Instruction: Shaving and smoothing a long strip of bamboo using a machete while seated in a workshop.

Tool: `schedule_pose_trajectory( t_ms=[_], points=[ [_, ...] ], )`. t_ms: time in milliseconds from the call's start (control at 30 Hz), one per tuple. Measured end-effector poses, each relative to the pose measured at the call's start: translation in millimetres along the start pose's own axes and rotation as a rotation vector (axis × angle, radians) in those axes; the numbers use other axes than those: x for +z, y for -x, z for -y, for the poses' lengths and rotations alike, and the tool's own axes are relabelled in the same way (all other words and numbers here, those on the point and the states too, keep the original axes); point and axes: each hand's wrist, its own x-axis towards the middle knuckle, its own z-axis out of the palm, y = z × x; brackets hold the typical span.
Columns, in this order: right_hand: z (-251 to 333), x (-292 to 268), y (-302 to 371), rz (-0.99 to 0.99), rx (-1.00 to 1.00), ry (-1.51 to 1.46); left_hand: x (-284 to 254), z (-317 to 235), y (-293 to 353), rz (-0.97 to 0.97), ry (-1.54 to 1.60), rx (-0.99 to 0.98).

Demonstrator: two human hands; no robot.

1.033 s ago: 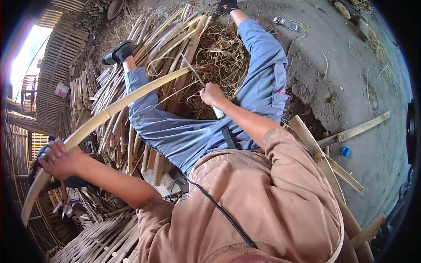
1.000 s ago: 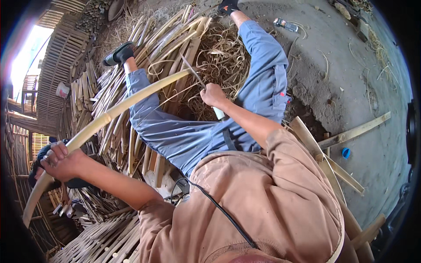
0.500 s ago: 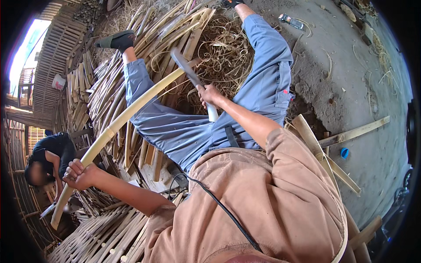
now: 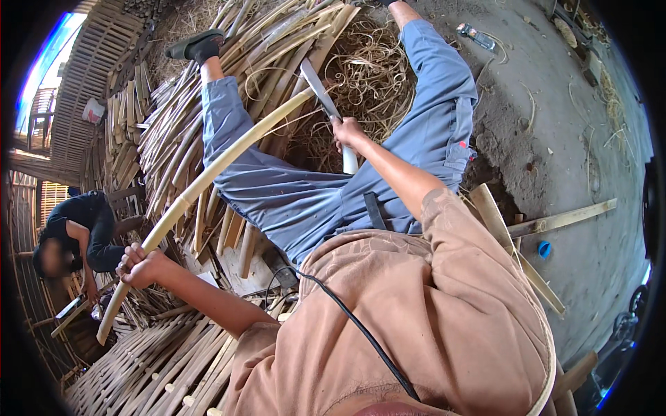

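1. Left hand (image 4: 141, 265): fist wrapped round the long bamboo strip (image 4: 208, 182), gripping near its lower end; a short length of strip sticks out below the fist toward the lower left.
2. Right hand (image 4: 347, 132): clenched on the pale handle of a machete (image 4: 326, 111); blade points up and to the left from the fist.
3. Key relation: the strip's long axis runs diagonally from the left hand, low on the left, up and right to the blade. Its far tip meets the blade just above the right hand. So the right hand is nearer the working end and the left hand holds the tail end, the two well apart.
4. The strip bows in a shallow arc and crosses over the left leg of the blue trousers (image 4: 291, 194).
5. Between the spread legs: a heap of curly bamboo shavings (image 4: 368, 69).
6. Left of the legs: a stack of split bamboo slats (image 4: 173, 125); more slats lie in rows at the lower left.
7. Far left: another person (image 4: 76, 229) in dark clothes, bent over, apart from this work.
8. Right: bare concrete floor (image 4: 569, 152) with a loose wooden batten (image 4: 562, 218).
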Motion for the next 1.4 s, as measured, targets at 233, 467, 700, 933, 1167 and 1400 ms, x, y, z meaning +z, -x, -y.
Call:
schedule_pose_trajectory(
  t_ms=[233,467,700,933,1167,1400],
  points=[
    [3,-2,-1,-0.007,-0.058,0.115,-9,-7,-5,0.627,0.349,-0.134],
    [3,-9,-7,0.079,-0.142,0.162,7,-10,1,0.784,0.466,-0.173],
    [9,-10,6,0.176,-0.132,0.226,15,-20,9,0.827,0.503,-0.144],
    [11,-13,5,0.163,-0.087,0.173,27,-20,8,0.967,0.519,-0.162],
    [18,-19,9,0.111,-0.004,0.096,38,-26,14,0.981,0.525,-0.115],
    [10,-29,-3,0.156,-0.073,0.112,57,-22,20,1.052,0.614,-0.139]
  ],
)
